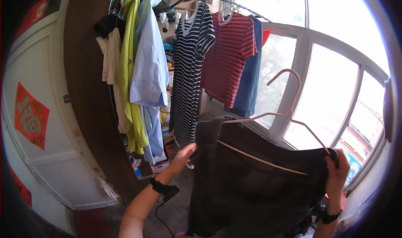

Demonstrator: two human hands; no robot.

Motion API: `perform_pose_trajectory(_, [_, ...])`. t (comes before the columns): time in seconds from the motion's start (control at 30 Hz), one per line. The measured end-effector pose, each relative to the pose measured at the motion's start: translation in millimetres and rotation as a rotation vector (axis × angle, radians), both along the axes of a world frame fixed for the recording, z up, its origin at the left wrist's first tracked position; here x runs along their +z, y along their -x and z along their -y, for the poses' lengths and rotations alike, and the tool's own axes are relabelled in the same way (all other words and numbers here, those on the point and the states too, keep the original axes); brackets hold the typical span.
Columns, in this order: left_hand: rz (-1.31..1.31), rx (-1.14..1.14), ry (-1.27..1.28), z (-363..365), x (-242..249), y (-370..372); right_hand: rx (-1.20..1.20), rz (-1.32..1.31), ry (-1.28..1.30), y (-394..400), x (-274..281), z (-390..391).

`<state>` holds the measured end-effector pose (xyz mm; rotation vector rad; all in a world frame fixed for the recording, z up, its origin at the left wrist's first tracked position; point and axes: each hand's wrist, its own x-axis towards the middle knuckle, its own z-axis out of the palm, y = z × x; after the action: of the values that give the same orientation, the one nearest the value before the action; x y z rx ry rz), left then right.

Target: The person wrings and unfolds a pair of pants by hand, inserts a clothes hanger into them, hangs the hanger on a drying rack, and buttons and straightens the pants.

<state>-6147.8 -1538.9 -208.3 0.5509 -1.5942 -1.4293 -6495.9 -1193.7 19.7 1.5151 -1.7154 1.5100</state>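
A dark garment (255,188) hangs on a pinkish wire hanger (289,91), whose hook points up and to the left. My right hand (338,167) grips the garment's upper right corner at the end of the hanger. At the garment's left edge is my left hand (184,156), its fingers partly hidden against the cloth, so its grip cannot be made out. The hanger's lower bar shows across the front of the garment. Both wrists wear black bands.
Behind, a rail (247,8) holds a green garment (130,79), a light blue shirt (149,54), a black-and-white striped dress (187,75) and a red striped shirt (229,54). Windows (324,91) are at the right, a white door (54,129) at the left.
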Motion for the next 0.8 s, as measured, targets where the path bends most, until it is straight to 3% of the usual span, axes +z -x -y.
perform_pose_trajectory(0.1, [0.044,0.091,0.154,53,-28,14,-0.001,0.017,-0.001,15,2,28])
perform_pose_trajectory(0.23, [-0.004,0.345,0.282,78,22,18,-0.063,0.032,0.003,28,5,75])
perform_pose_trajectory(0.3, [-0.149,0.445,0.482,108,47,22,-0.122,-0.010,0.029,33,11,101])
perform_pose_trajectory(0.5, [-0.369,0.642,0.812,164,209,24,-0.185,-0.087,0.075,48,34,186])
perform_pose_trajectory(0.6, [-0.397,0.689,0.855,184,273,30,-0.148,-0.043,0.036,54,53,225])
perform_pose_trajectory(0.77, [-0.608,0.553,0.696,233,348,30,-0.059,-0.029,0.107,86,72,299])
perform_pose_trajectory(0.8, [-0.568,0.559,0.797,262,361,19,-0.044,-0.068,0.126,98,73,310])
